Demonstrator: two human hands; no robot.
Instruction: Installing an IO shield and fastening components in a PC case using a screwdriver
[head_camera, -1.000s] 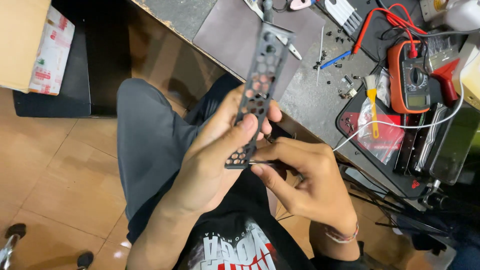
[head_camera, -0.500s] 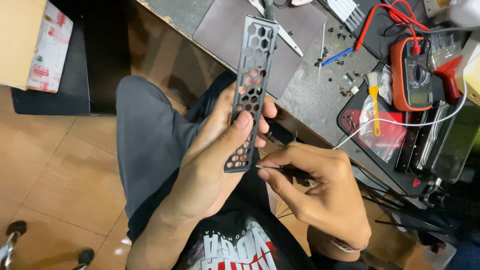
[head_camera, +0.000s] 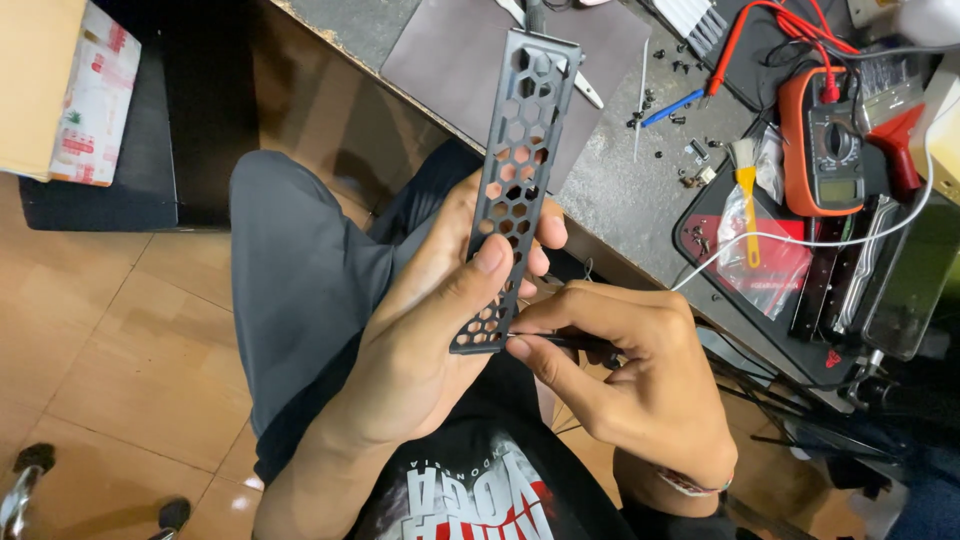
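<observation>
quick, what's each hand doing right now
Left hand: closed on the grey honeycomb panel.
Right hand: pinching a thin dark tool against the panel's lower end.

The perforated panel (head_camera: 518, 190) is dark grey with a honeycomb hole pattern. The multimeter (head_camera: 822, 155) is orange with red leads. The brush (head_camera: 746, 195) is yellow. The floor tiles (head_camera: 110, 370) are brown.
</observation>
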